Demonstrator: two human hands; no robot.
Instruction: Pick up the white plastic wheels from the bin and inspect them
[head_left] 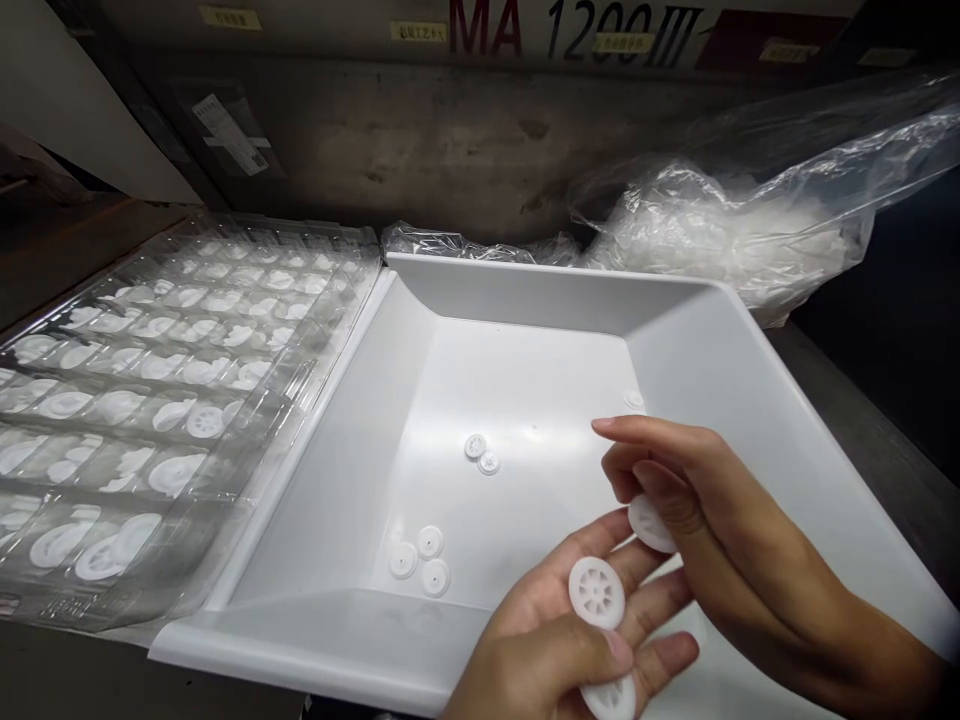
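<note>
My left hand [562, 640], palm up over the near right of a white plastic bin [322, 500], holds two round white plastic wheels. One spoked wheel [597, 592] lies on the fingers; a second wheel [609, 695] is partly covered by the thumb. Close above it, my right hand [690, 480] pinches another white disc [651, 522] between thumb and fingers, its index finger stretched out. On the bin floor lie several small white wheels: a trio [429, 543] near the front left, a pair [489, 462] mid-floor and one [634, 400] by the right wall.
Left of the bin, a clear compartment tray [300, 385] holds many white plastic parts. A clear plastic bag [735, 240] with white contents stands behind the bin's right corner. A machine panel [360, 130] with lettering and yellow labels spans the back.
</note>
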